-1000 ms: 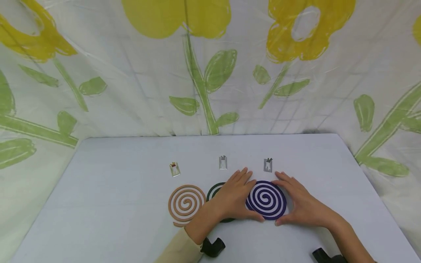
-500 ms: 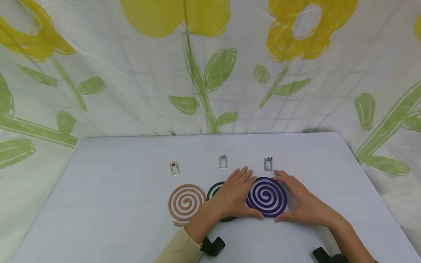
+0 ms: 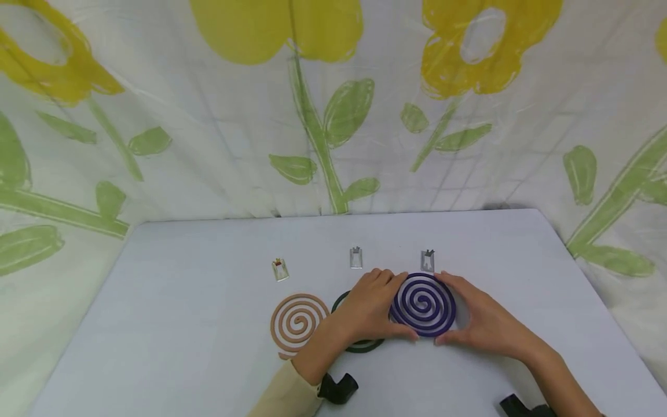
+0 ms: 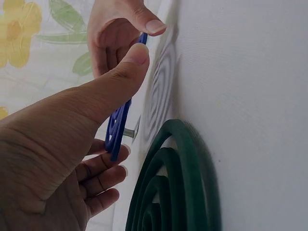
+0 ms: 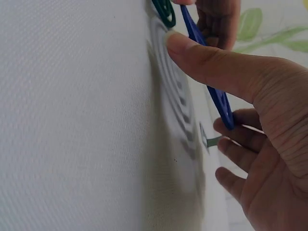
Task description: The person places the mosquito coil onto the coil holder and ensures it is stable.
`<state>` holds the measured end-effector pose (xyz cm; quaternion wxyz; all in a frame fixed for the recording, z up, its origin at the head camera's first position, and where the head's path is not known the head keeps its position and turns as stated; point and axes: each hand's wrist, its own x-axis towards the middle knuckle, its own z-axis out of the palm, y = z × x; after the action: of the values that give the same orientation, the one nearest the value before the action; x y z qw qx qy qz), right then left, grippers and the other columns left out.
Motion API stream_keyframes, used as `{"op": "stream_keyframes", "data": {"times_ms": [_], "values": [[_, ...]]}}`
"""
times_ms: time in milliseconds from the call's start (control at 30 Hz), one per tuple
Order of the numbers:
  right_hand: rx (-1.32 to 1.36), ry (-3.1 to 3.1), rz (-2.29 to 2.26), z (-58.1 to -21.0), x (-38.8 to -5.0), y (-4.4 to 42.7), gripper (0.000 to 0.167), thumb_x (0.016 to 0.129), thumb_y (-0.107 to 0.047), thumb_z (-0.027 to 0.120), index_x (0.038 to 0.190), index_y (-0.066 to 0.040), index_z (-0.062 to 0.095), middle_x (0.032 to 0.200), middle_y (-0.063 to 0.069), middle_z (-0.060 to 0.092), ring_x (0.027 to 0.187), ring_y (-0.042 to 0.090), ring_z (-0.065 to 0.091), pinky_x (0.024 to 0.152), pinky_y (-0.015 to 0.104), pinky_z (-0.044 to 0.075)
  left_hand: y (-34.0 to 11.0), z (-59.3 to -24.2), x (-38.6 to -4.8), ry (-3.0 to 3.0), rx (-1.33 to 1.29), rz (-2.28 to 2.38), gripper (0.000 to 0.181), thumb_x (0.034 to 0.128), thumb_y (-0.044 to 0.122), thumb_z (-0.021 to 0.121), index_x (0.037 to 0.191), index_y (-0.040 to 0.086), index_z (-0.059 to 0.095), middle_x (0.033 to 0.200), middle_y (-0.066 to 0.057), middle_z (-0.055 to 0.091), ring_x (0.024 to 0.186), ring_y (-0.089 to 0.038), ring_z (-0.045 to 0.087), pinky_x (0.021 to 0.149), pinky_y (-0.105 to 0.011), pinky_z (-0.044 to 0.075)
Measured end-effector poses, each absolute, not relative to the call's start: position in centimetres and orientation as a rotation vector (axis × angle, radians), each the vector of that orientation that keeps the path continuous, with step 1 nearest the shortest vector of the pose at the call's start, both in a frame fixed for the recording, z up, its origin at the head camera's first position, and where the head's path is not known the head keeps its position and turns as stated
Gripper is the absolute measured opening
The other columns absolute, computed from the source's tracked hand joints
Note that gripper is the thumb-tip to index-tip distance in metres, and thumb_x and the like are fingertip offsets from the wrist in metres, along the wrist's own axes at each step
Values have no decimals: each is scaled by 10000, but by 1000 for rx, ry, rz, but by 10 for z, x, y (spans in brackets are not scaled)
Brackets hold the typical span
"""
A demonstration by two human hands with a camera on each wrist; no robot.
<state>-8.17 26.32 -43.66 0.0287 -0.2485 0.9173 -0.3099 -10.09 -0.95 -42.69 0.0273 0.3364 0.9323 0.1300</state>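
Note:
Both hands hold a blue-purple mosquito coil (image 3: pixel 423 299) by its rim, from opposite sides. My left hand (image 3: pixel 370 310) grips the left edge and my right hand (image 3: pixel 482 318) the right edge, thumbs at the near side, fingers at the far side. In the left wrist view, the blue coil (image 4: pixel 119 132) hangs above the table with its spiral shadow below. The right wrist view shows the blue coil (image 5: pixel 221 106) edge-on between thumb and fingers. A dark green mosquito coil (image 3: pixel 365 348) lies flat, partly hidden under my left hand. Left of it lies a tan mosquito coil (image 3: pixel 299 320), partly covered by the forearm.
Three small metal coil stands lie in a row behind the coils: a gold-toned stand (image 3: pixel 279 270), a silver stand (image 3: pixel 356 258) and a grey stand (image 3: pixel 428 260) just beyond the blue coil. The white table (image 3: pixel 156 324) meets a flower-printed curtain (image 3: pixel 234 127) at the back.
The blue coil has come up off the table between both hands and shifted slightly toward the far side. The green and tan coils stay where they lay.

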Motion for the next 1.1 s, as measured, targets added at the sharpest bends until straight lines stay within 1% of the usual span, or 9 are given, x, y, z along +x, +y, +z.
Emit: {"op": "stream_keyframes", "data": {"times_ms": [67, 133, 233, 300, 533, 800, 867, 1000, 1100], "values": [[-776, 2862, -933, -436, -82, 263, 1143, 642, -475, 1003, 1566, -75, 460, 1491, 209, 601, 1357, 477, 582, 1081, 683, 475, -10, -426, -102, 2880, 1035, 401, 1078, 783, 790, 764, 1577, 124, 467, 1350, -16, 638, 1266, -177, 566, 1153, -331, 477], [-780, 2898, -917, -436, -82, 261, 1128, 636, -447, 1012, 1548, -47, 482, 1439, 165, 639, 1323, 416, 610, 1103, 540, 515, -10, -424, -103, 2883, 1027, 399, 1083, 792, 788, 757, 1582, 108, 464, 1365, -30, 635, 1277, -186, 568, 1155, -334, 480], [-796, 2913, -926, -438, -82, 260, 1105, 650, -432, 1010, 1538, -21, 497, 1398, 126, 658, 1228, 286, 638, 1010, 336, 552, -12, -422, -103, 2893, 989, 377, 1084, 791, 787, 759, 1588, 114, 464, 1376, -25, 632, 1291, -186, 571, 1141, -348, 490], [-792, 2915, -933, -438, -81, 260, 1109, 654, -432, 1008, 1540, -7, 493, 1396, 111, 652, 1194, 215, 625, 943, 267, 554, -10, -421, -103, 2899, 979, 363, 1077, 796, 786, 756, 1593, 125, 462, 1387, -18, 631, 1303, -186, 574, 1133, -362, 493], [-745, 2931, -934, -430, -79, 271, 1166, 622, -398, 1029, 1551, 26, 467, 1379, 90, 632, 1136, 44, 580, 837, 283, 575, 4, -420, -103, 2905, 1018, 357, 1073, 830, 814, 692, 1611, 126, 434, 1439, -31, 610, 1339, -201, 564, 1140, -381, 471], [-741, 2880, -901, -426, -86, 265, 1183, 658, -452, 1004, 1571, 39, 434, 1414, 132, 605, 1179, 221, 608, 863, 305, 585, 2, -419, -104, 2937, 976, 296, 1076, 824, 821, 693, 1607, 128, 437, 1458, -30, 606, 1363, -205, 554, 1148, -392, 462], [-745, 2886, -902, -426, -85, 264, 1192, 648, -450, 1008, 1575, 31, 433, 1412, 119, 608, 1203, 194, 609, 911, 296, 586, 1, -419, -104, 2931, 976, 312, 1061, 827, 817, 692, 1598, 132, 446, 1452, -29, 612, 1360, -205, 559, 1145, -396, 467], [-800, 2874, -945, -427, -83, 263, 1172, 647, -430, 1011, 1559, 44, 447, 1381, 105, 623, 1154, 56, 578, 858, 247, 552, -2, -421, -101, 2904, 939, 337, 1039, 822, 812, 704, 1584, 150, 457, 1445, -12, 618, 1353, -195, 565, 1148, -396, 469], [-813, 2884, -935, -427, -83, 261, 1158, 652, -415, 1012, 1545, 66, 454, 1363, 110, 627, 1110, 59, 576, 800, 271, 541, -3, -422, -100, 2912, 934, 344, 1029, 827, 805, 706, 1580, 150, 455, 1430, -11, 617, 1336, -190, 569, 1135, -387, 473]]}}
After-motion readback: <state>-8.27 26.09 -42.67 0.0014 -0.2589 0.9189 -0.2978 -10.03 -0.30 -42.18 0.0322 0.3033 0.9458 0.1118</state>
